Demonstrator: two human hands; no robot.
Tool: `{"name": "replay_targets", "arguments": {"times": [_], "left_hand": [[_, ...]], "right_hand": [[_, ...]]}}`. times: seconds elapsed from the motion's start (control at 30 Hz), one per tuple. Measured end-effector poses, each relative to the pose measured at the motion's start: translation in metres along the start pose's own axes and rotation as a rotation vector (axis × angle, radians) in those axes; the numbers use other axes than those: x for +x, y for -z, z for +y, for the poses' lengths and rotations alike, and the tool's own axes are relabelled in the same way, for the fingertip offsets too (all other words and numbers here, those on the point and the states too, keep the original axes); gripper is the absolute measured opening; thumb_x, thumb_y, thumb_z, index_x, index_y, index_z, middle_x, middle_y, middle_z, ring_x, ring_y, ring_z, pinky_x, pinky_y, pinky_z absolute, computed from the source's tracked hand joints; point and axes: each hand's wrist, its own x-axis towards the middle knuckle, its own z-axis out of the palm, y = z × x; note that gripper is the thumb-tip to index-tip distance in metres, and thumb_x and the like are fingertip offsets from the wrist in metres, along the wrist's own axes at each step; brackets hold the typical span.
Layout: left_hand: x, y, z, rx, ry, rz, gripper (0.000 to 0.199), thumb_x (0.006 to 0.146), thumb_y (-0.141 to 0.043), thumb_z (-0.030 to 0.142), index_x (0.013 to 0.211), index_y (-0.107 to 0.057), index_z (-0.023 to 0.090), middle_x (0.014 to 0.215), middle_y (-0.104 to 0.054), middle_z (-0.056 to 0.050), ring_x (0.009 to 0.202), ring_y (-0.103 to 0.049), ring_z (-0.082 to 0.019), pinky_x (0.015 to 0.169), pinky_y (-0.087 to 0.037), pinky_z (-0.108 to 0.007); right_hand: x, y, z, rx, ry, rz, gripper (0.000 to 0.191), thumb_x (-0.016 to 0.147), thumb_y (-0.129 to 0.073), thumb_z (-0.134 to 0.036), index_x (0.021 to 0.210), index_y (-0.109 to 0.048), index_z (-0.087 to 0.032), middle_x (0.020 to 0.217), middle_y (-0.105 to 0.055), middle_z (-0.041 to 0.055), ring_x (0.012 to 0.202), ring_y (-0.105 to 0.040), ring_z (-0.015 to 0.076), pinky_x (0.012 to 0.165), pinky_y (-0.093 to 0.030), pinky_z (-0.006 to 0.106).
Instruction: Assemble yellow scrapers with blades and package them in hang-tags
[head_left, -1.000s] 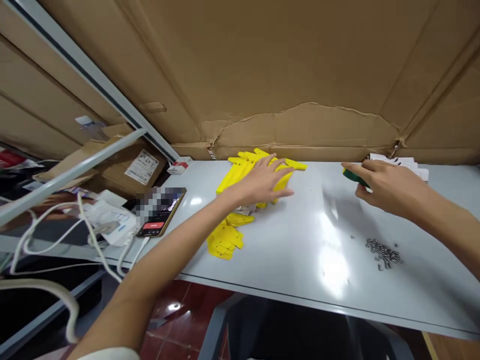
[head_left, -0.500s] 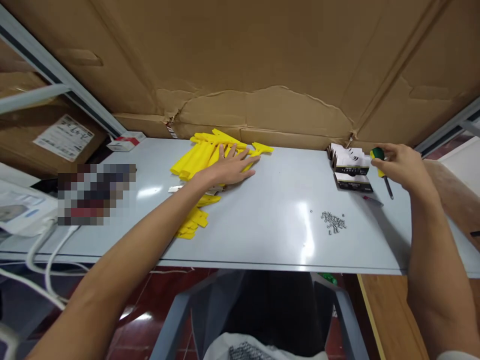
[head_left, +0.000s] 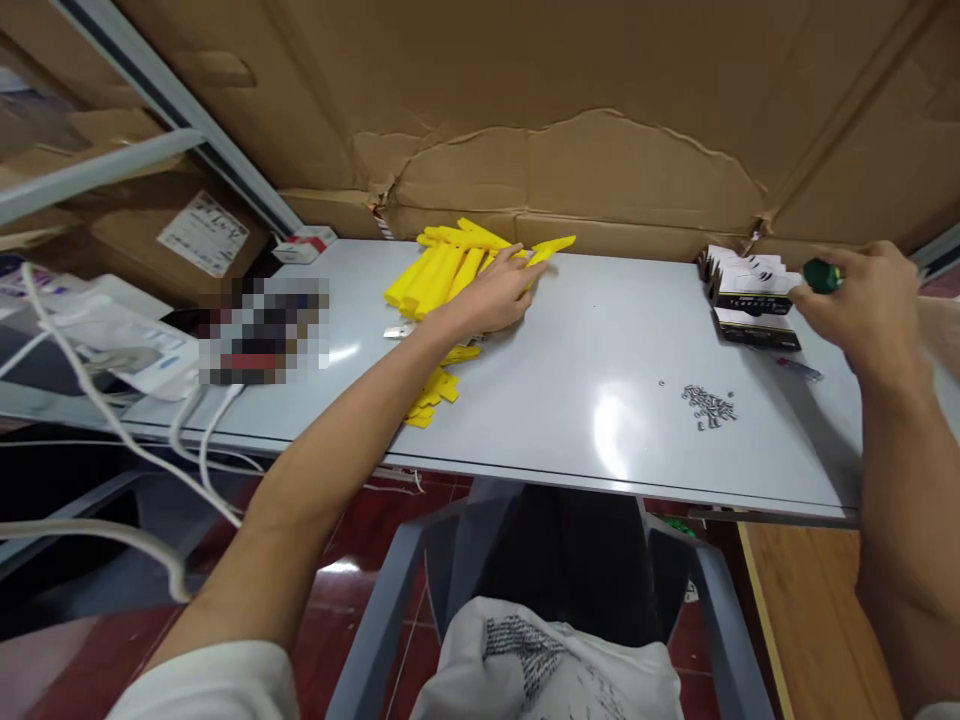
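Left hand (head_left: 496,298): fingers reach over the near end of a single yellow piece (head_left: 553,246); whether they pinch it or only rest there, one cannot tell.
Right hand (head_left: 874,305): fingers curled shut around a green handle (head_left: 823,276), its rounded end facing left, beside the black-and-white packets (head_left: 757,300).
Yellow tubes (head_left: 431,280): heaped just left of the left hand, toward the back of the table (head_left: 555,400).
Flat yellow parts (head_left: 435,398): in a loose pile nearer the front edge, partly hidden by the left forearm.
Metal strip (head_left: 396,332): between the two yellow heaps.
Screws (head_left: 709,407): a small scatter in front of the packets.
Red-and-clear item (head_left: 799,369): lying just in front of the packets.
Red-and-white box (head_left: 306,244): back left corner.
Cardboard (head_left: 637,180): standing behind the table.
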Motion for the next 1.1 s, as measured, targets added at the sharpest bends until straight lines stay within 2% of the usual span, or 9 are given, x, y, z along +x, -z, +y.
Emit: {"name": "replay_targets", "arguments": {"times": [0.1,0.2,0.5,0.63,0.7,0.73,0.87,1.0,1.1], "left_hand": [[-0.002,0.006,0.012,0.014,-0.021,0.098,0.067,0.099,-0.040,0.008,0.165,-0.049,0.011,0.157,-0.062,-0.016,0.154,-0.047,-0.034,0.132,-0.042,-0.053],[-0.006,0.016,0.024,0.013,-0.080,0.168,0.071,0.096,-0.042,0.003,0.166,-0.048,0.014,0.163,-0.059,-0.014,0.144,-0.056,-0.031,0.125,-0.048,-0.052],[-0.018,0.034,0.045,0.169,-0.234,0.151,0.064,0.097,-0.043,-0.002,0.155,-0.055,0.021,0.149,-0.067,-0.011,0.132,-0.063,-0.029,0.103,-0.059,-0.048],[-0.023,0.036,0.037,0.143,-0.302,0.217,0.059,0.096,-0.048,0.000,0.150,-0.057,0.022,0.132,-0.067,-0.012,0.124,-0.065,-0.029,0.098,-0.060,-0.046],[-0.024,0.037,0.035,0.120,-0.341,0.260,0.056,0.097,-0.052,0.004,0.148,-0.056,0.024,0.129,-0.066,-0.011,0.122,-0.065,-0.029,0.096,-0.060,-0.047],[-0.024,0.037,0.035,0.101,-0.360,0.274,0.054,0.097,-0.053,0.006,0.148,-0.056,0.024,0.127,-0.066,-0.011,0.121,-0.065,-0.028,0.096,-0.061,-0.047],[-0.027,0.036,0.050,0.012,-0.387,0.228,0.050,0.102,-0.051,0.013,0.150,-0.054,0.028,0.130,-0.065,-0.010,0.124,-0.065,-0.028,0.101,-0.060,-0.049],[-0.030,0.038,0.068,-0.067,-0.281,0.081,0.050,0.105,-0.050,0.024,0.154,-0.056,0.033,0.137,-0.064,-0.009,0.133,-0.064,-0.032,0.113,-0.055,-0.057],[-0.030,0.038,0.074,-0.074,-0.250,-0.008,0.051,0.102,-0.054,0.031,0.153,-0.060,0.033,0.134,-0.068,-0.008,0.131,-0.067,-0.034,0.113,-0.054,-0.059]], "right_hand": [[-0.016,-0.003,-0.036,0.101,0.322,-0.023,0.062,0.102,-0.061,-0.044,0.155,-0.071,-0.013,0.144,-0.069,0.0250,0.122,-0.070,0.0322,0.101,-0.049,0.042],[-0.031,-0.010,-0.060,0.122,0.484,-0.107,0.061,0.099,-0.061,-0.038,0.156,-0.070,-0.017,0.148,-0.067,0.0182,0.111,-0.072,0.0303,0.096,-0.054,0.042],[-0.033,-0.029,-0.057,-0.046,0.522,-0.345,0.064,0.102,-0.052,-0.039,0.164,-0.061,-0.027,0.145,-0.072,0.0107,0.107,-0.074,0.0325,0.083,-0.056,0.046],[-0.037,-0.024,-0.068,0.070,0.556,-0.238,0.060,0.107,-0.049,-0.044,0.158,-0.068,-0.017,0.137,-0.074,0.0199,0.120,-0.067,0.0371,0.098,-0.054,0.050],[-0.042,-0.015,-0.081,0.268,0.520,-0.128,0.058,0.109,-0.051,-0.051,0.148,-0.074,-0.015,0.131,-0.076,0.0203,0.121,-0.066,0.0366,0.107,-0.052,0.052],[-0.045,-0.010,-0.088,0.420,0.480,-0.133,0.054,0.107,-0.056,-0.054,0.142,-0.077,-0.018,0.123,-0.079,0.0171,0.111,-0.069,0.0324,0.104,-0.054,0.051],[-0.059,0.010,-0.114,0.998,0.264,-0.390,0.050,0.099,-0.073,-0.058,0.142,-0.070,-0.032,0.115,-0.082,0.0057,0.082,-0.068,0.0211,0.077,-0.058,0.041],[-0.068,0.021,-0.124,1.183,0.124,-0.499,0.040,0.088,-0.089,-0.052,0.118,-0.070,-0.032,0.088,-0.075,0.0024,0.065,-0.060,0.0182,0.061,-0.049,0.037],[-0.068,0.022,-0.124,1.169,0.076,-0.516,0.048,0.088,-0.088,-0.047,0.127,-0.064,-0.036,0.078,-0.070,-0.0003,0.062,-0.058,0.0196,0.058,-0.043,0.037]]}}
